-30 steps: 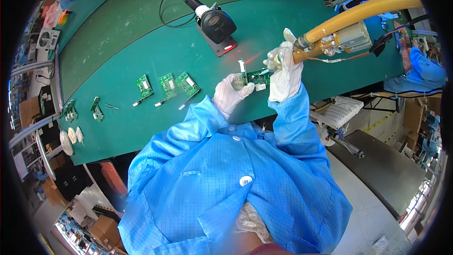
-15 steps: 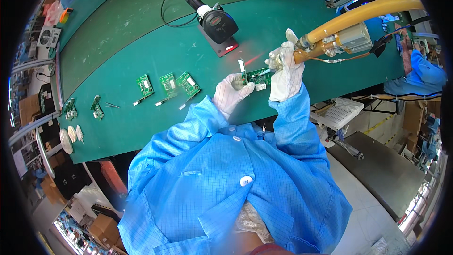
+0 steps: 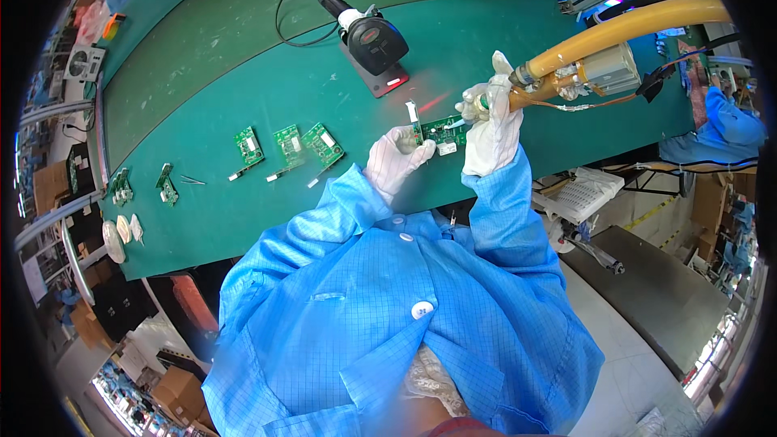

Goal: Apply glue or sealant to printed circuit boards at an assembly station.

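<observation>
My gloved left hand [image 3: 392,158] pinches the left end of a green circuit board [image 3: 447,146], which has a white connector piece standing up at that end. The gloved fingers of my right hand [image 3: 491,125] wrap around a dispensing gun [image 3: 530,95] with a brown body, a silvery cylinder and a thick yellow hose [image 3: 623,31]. Its pale tapered nozzle [image 3: 456,124] points left, with the tip over or at the board's components; contact cannot be made out. Part of the board is hidden behind my left fingers.
Three similar boards [image 3: 289,146] lie on the green mat to the left, with two more boards [image 3: 166,186] and tweezers [image 3: 193,180] beyond. A black scanner [image 3: 374,42] on a stand sits ahead, its cable trailing left. Whitish finger-shaped pieces [image 3: 123,229] lie at the left edge.
My right hand and the dispensing gun have shifted slightly down and to the right. The board has tilted or moved a little; my left hand keeps its hold almost in place.
</observation>
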{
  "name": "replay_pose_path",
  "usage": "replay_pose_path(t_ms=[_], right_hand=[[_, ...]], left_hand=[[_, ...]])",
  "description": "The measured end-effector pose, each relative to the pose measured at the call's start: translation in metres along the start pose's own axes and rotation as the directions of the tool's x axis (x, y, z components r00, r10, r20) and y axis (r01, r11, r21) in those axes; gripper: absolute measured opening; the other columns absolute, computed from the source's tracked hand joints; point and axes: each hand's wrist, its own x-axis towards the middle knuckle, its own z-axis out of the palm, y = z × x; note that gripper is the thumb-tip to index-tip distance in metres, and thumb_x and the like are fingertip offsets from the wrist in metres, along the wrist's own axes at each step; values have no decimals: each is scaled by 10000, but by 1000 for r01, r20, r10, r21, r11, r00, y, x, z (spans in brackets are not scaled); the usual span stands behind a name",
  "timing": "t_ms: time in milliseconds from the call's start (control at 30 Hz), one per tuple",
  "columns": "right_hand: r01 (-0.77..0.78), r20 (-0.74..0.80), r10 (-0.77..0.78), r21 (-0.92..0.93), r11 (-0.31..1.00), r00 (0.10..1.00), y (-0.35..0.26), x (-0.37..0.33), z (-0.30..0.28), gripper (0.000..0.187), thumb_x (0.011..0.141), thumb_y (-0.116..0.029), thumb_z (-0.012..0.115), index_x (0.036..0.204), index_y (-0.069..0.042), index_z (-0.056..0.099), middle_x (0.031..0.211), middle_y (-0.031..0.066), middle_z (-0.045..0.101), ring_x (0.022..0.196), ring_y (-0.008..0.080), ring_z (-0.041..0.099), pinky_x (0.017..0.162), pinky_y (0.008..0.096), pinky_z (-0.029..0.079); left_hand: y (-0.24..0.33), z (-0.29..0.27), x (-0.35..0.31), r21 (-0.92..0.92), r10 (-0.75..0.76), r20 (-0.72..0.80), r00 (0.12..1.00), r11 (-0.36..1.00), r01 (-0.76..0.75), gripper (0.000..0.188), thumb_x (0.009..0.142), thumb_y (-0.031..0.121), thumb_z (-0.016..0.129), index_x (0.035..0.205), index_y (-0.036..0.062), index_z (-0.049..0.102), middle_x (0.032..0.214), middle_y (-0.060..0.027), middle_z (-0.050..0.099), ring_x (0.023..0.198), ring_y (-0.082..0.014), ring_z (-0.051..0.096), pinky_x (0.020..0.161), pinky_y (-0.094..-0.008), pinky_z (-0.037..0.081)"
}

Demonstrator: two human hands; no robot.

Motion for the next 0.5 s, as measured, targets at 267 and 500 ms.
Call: replay_pose_path(t_ms=[267, 500], right_hand=[[31, -28, -31, -5, 1000, 999, 2, -2, 11, 547, 934, -408, 539, 1355, -85, 411, 776, 37, 560, 649, 108, 520, 628, 253, 492], [37, -55, -41, -58, 998, 998, -6, 0, 4, 567, 927, -407, 539, 1353, -58, 405, 775, 29, 560, 650, 108, 522, 635, 264, 496]], left_hand=[[3, 1, -2, -123, -27, 39, 999, 992, 32, 325, 810, 262, 706, 971, -2, 606, 727, 17, 610, 630, -40, 518, 575, -217, 430], [-12, -7, -7, 579, 467, -125, 876, 751, -318, 391, 688, 157, 770, 1033, 58, 614, 907, -78, 648, 835, -203, 628, 740, -324, 502]])
